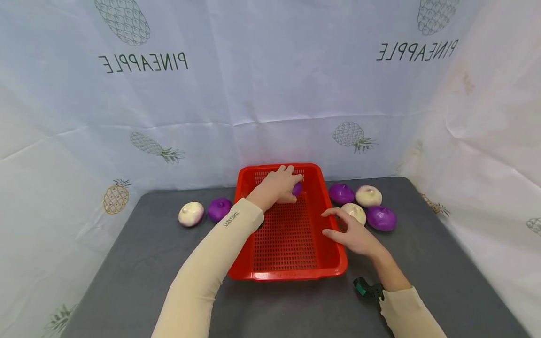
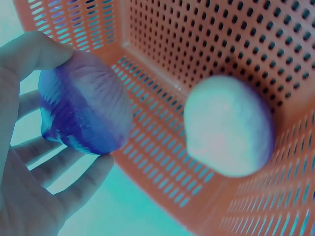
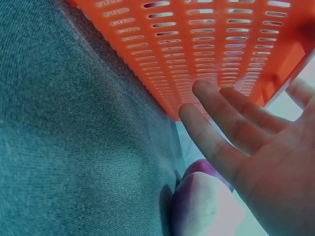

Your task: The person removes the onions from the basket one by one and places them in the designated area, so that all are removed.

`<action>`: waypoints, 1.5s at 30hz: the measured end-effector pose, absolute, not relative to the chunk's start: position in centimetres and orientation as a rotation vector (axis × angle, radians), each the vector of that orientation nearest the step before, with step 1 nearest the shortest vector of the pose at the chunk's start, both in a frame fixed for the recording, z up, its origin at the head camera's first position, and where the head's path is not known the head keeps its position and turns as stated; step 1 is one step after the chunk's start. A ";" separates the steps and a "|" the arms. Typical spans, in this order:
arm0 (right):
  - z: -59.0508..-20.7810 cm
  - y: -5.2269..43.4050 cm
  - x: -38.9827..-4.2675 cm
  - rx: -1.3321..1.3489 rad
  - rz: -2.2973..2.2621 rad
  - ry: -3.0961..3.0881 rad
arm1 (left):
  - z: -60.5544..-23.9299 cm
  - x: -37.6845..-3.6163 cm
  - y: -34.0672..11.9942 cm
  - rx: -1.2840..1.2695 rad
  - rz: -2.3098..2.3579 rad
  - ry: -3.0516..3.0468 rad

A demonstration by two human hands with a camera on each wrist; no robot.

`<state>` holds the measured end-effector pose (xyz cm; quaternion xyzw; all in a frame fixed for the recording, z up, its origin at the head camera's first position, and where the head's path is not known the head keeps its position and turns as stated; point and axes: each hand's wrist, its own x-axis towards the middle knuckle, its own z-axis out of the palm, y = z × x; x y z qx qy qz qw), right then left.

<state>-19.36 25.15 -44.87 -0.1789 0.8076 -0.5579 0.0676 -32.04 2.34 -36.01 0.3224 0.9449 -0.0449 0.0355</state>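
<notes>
Head view: on the dark grey surface [image 1: 139,253], a white onion and a purple onion [image 1: 219,209] lie left of the red perforated plastic basket [image 1: 291,272]. The left hand [image 1: 276,185] grips a purple onion half [image 2: 83,110] inside the basket's far end. The right hand [image 1: 352,234], fingers spread, rests at the basket's right wall, near four more onions.

Mirrored "PINEAPPLE" on backdrop [image 1: 270,84]; sleeve [image 1: 220,244] logo.

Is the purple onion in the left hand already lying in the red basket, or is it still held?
Held: the left hand grips the purple onion above the red basket floor.
</notes>
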 end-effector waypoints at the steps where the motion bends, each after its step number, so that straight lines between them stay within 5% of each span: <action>1: -44.9 25.2 -19.3 -0.541 -1.682 2.432 | -35.7 -31.9 2.2 0.999 -0.143 2.903; 19: -45.0 25.1 -19.3 -0.560 -1.697 2.419 | -30.5 -28.0 -0.9 1.277 -0.189 2.955; 45: -45.1 25.3 -19.6 -0.562 -1.735 2.377 | -31.4 -23.4 -9.0 1.446 -0.122 3.085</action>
